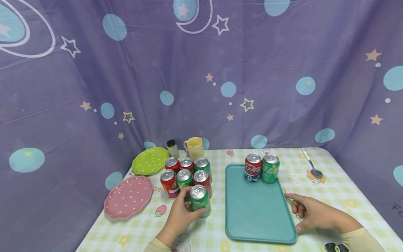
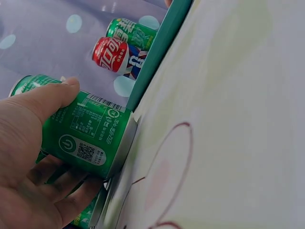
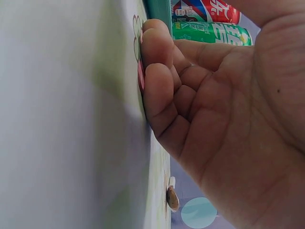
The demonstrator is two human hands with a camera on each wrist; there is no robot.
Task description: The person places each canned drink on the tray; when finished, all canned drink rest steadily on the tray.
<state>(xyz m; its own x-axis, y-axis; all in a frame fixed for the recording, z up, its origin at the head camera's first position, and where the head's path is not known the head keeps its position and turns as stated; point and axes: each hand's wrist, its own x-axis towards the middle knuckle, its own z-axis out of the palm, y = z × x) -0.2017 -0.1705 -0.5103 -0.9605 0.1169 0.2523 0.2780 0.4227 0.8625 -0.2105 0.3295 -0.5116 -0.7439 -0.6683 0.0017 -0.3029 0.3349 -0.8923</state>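
My left hand [image 1: 184,215] grips a green soda can [image 1: 199,203], fingers and thumb around its sides. In the left wrist view the can's [image 2: 86,129] base is at or just above the tablecloth; I cannot tell whether it touches. Right behind it several red and green cans [image 1: 170,182] stand in a cluster. A teal tray [image 1: 258,210] lies to the right, with a red can [image 1: 253,168] and a green can [image 1: 270,168] upright at its far end. My right hand [image 1: 318,213] rests at the tray's right edge, forefinger extended to the rim, other fingers loosely bent.
A pink dotted plate [image 1: 129,199] and a green dotted plate [image 1: 149,161] lie at the left. Behind the cans are a small black-lidded jar [image 1: 173,149] and a yellow mug [image 1: 194,148]. A spoon [image 1: 311,162] lies at the far right. Purple curtains surround the table.
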